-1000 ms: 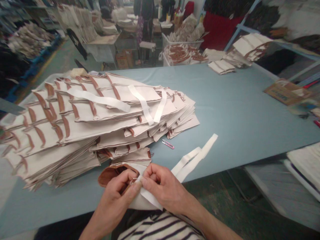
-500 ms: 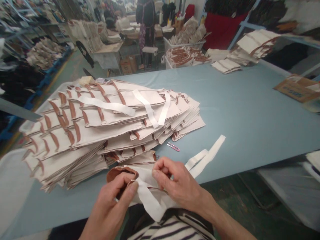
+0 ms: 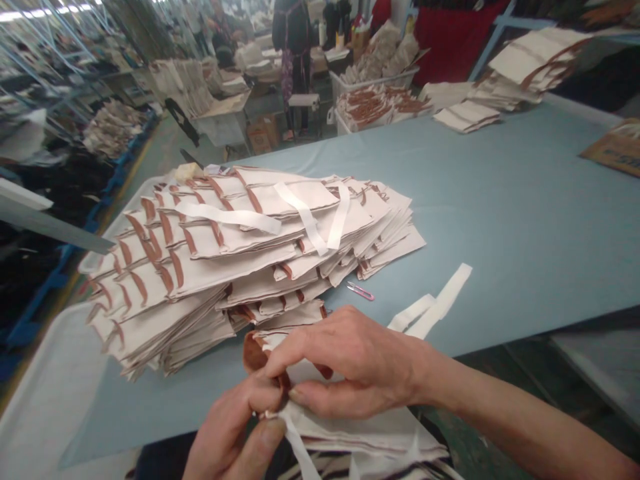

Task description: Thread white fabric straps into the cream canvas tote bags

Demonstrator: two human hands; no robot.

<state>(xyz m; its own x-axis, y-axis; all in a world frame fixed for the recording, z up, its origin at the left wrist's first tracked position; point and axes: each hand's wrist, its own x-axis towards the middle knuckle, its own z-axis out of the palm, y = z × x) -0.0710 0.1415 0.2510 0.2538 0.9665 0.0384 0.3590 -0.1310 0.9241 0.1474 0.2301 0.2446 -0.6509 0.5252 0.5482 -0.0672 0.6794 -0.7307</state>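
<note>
At the near table edge lies a cream fabric piece (image 3: 360, 427) with brown trim. My left hand (image 3: 240, 427) pinches its edge, where a white strip (image 3: 300, 450) hangs down. Just right of it, my right hand (image 3: 345, 360) has thumb and fingers closed on the brown-trimmed edge of the same piece, close to the left fingertips. Beyond both hands spreads a large pile of cream pieces (image 3: 240, 267) with brown edging, several white strips on top. Pink thread snips (image 3: 361, 291) lie right of the pile.
More white strips (image 3: 435, 310) lie on the blue-green table (image 3: 525, 233). Folded pieces (image 3: 467, 117) and a cardboard box (image 3: 615, 150) are at the far right. White crates (image 3: 373, 80) of fabric stand behind; a person (image 3: 293, 40) stands further back.
My right hand has moved left and down onto the fabric edge beside my left hand. The left hand has shifted slightly right and down in view, and the view has turned a little left.
</note>
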